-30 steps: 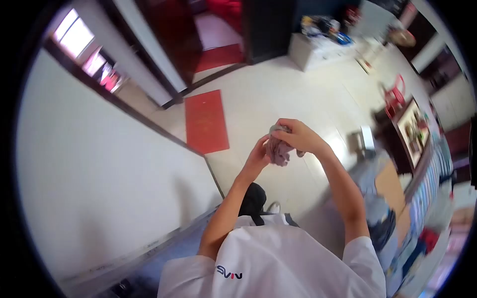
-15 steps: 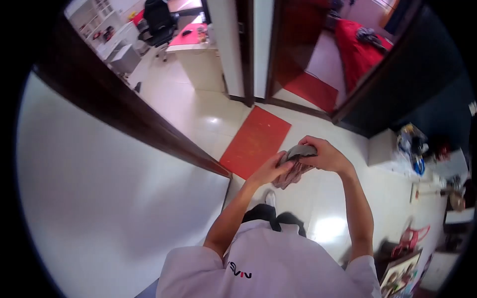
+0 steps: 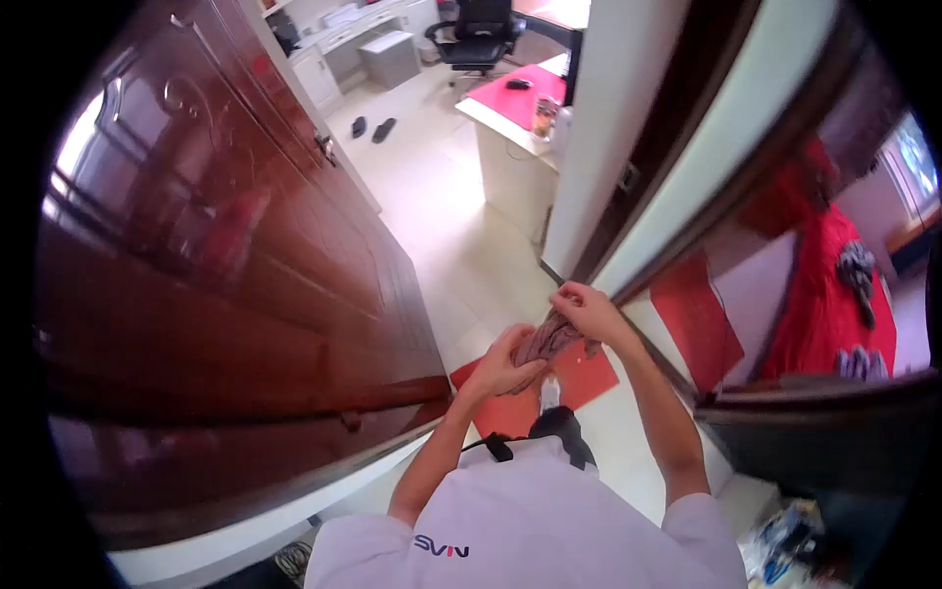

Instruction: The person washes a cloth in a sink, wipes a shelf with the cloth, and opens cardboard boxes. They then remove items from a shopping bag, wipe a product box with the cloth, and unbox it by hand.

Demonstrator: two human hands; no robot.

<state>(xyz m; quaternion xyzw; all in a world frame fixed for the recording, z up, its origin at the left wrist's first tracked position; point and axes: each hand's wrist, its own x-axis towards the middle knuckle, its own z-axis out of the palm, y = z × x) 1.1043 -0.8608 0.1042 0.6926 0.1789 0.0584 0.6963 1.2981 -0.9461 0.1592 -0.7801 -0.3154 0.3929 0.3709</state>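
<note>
A brownish-pink cloth (image 3: 546,342) is bunched and folded between my two hands, in front of my body at about waist height. My left hand (image 3: 505,365) grips its lower left end, fingers curled round the fabric. At the upper right end, my right hand (image 3: 587,312) pinches the cloth, with a loose fold hanging below the fingers. Parts of the fabric are hidden behind the fingers. Beneath the hands lies an orange-red mat (image 3: 589,368), and my white shoe (image 3: 550,393) is on it.
A brown panelled door (image 3: 216,245) stands at the left, its handle (image 3: 325,149) towards the room. The door frame (image 3: 667,147) rises at the right. Ahead are a desk (image 3: 510,157), a black chair (image 3: 478,41) and dark slippers (image 3: 384,130) on the floor. Mixed items (image 3: 795,550) lie lower right.
I have moved forward to the doorway and the view has turned; the mat is now under my feet. Both hands keep the cloth, and the grey part seen earlier no longer shows.
</note>
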